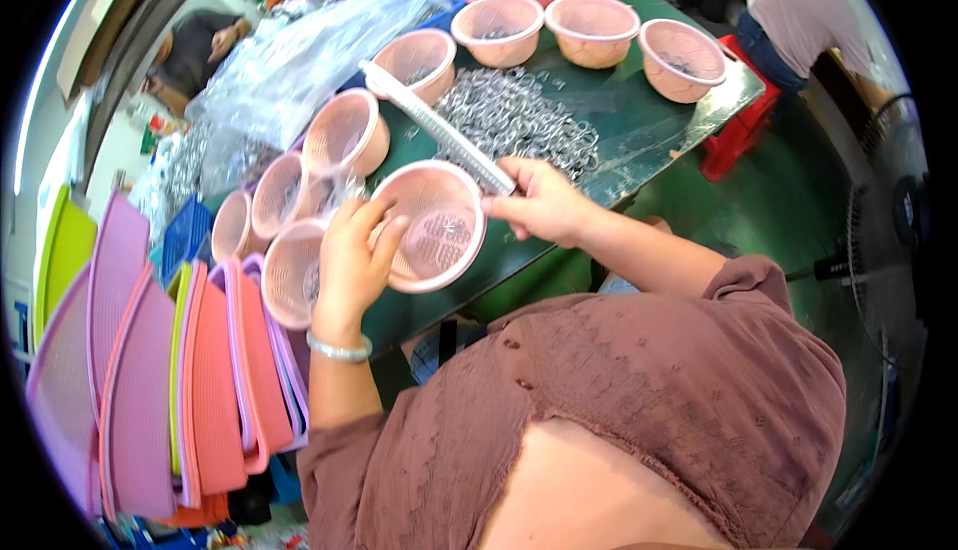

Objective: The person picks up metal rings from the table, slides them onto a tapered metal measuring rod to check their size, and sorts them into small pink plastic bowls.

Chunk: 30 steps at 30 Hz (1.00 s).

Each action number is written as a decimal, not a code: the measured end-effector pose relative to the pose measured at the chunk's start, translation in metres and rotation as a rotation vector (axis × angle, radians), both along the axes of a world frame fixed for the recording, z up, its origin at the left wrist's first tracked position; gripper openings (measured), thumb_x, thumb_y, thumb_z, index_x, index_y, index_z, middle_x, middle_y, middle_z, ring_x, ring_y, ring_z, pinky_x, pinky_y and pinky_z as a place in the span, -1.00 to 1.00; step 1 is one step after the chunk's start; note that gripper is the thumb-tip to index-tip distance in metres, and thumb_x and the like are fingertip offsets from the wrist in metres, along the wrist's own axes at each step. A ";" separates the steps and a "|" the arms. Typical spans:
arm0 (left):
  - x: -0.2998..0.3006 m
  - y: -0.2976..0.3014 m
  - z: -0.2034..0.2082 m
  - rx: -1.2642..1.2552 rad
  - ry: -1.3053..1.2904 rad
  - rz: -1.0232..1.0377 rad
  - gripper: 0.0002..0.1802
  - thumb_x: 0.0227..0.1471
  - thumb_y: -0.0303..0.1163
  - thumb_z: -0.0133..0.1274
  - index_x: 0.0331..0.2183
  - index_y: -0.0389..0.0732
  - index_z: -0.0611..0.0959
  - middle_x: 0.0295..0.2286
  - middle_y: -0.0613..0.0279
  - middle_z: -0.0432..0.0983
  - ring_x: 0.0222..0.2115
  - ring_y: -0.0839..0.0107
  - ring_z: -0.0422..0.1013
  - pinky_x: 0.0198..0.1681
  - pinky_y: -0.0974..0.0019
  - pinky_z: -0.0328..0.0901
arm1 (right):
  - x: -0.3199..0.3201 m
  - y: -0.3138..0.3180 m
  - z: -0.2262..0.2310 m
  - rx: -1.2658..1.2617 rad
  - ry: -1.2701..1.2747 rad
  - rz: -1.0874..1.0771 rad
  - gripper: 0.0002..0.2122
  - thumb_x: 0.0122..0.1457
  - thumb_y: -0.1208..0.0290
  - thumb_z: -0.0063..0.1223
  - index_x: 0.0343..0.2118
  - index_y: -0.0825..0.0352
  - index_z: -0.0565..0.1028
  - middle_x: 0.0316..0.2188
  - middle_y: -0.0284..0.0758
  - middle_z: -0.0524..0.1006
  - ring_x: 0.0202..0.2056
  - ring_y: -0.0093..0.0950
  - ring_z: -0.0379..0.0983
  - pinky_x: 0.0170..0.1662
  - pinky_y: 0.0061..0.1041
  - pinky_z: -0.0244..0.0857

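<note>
My right hand (544, 203) is closed on the near end of a long white ruler-like strip (434, 123), with fine marks along its length. The strip slants away to the far left, above a pile of small silvery metal rings (514, 116). Under its near end is a round pink plastic basket (439, 236), its mouth tipped toward me and a few small pieces on its bottom. At the basket's left rim, my left hand (357, 251) has its thumb over the inside and its fingers bent along the edge. A bracelet circles that wrist.
Several more pink baskets (594, 31) curve around the pile on the green table (649, 141), some holding metal pieces. Clear plastic sheeting (299, 61) covers the far left. Colourful plastic baskets (170, 380) are stacked at left. Right are a red stool (733, 136), a person (808, 11) and a fan (903, 211).
</note>
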<state>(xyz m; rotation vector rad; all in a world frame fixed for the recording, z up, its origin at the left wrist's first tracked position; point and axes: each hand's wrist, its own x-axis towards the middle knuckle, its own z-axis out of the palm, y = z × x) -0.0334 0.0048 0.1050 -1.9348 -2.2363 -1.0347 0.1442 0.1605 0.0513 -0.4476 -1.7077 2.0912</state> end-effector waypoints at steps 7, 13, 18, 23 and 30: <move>0.009 -0.026 -0.011 0.080 0.128 0.138 -0.72 -0.21 -0.46 0.12 -0.33 -0.32 0.56 -0.34 0.02 0.39 -0.28 0.08 0.30 -0.20 0.18 0.19 | 0.022 0.019 -0.005 0.012 -0.064 -0.017 -0.86 -0.05 0.50 0.08 -0.42 0.34 0.37 -0.66 -0.48 0.34 -0.74 -0.72 0.19 -0.69 -0.71 0.09; 0.021 -0.035 -0.025 0.040 0.029 0.170 -0.73 -0.21 -0.49 0.11 -0.33 -0.32 0.55 -0.27 0.03 0.39 -0.23 0.12 0.29 -0.12 0.20 0.16 | 0.061 0.055 0.003 0.286 -0.197 -0.221 -0.89 -0.11 0.50 0.10 -0.51 0.35 0.42 -0.66 -0.46 0.37 -0.61 -0.66 0.28 -0.54 -0.59 0.20; 0.028 -0.031 -0.026 0.009 -0.005 0.150 -0.75 -0.21 -0.50 0.12 -0.35 -0.34 0.55 -0.28 0.02 0.40 -0.26 0.14 0.31 -0.14 0.23 0.19 | 0.090 0.138 0.015 1.231 -0.234 -0.747 -0.84 -0.20 0.58 0.08 -0.53 0.39 0.34 -0.54 -0.19 0.32 -0.42 -0.22 0.32 -0.36 -0.37 0.20; 0.029 -0.032 -0.031 -0.010 0.009 0.147 -0.77 -0.10 -0.43 0.09 -0.33 -0.34 0.56 -0.24 0.06 0.41 -0.28 0.25 0.32 -0.24 0.34 0.23 | 0.093 0.213 0.030 1.446 -0.654 -0.764 -0.79 -0.08 0.49 0.03 -0.32 0.31 0.42 -0.19 -0.22 0.37 -0.15 -0.17 0.30 -0.12 -0.28 0.22; 0.030 -0.031 -0.027 -0.030 -0.017 0.132 -0.77 -0.16 -0.50 0.09 -0.34 -0.35 0.55 -0.28 0.02 0.41 -0.26 0.13 0.32 -0.20 0.24 0.23 | 0.076 0.270 0.029 1.200 -0.827 -0.401 -0.74 -0.05 0.37 0.10 -0.24 0.23 0.47 -0.31 -0.17 0.47 -0.27 -0.24 0.41 -0.21 -0.32 0.27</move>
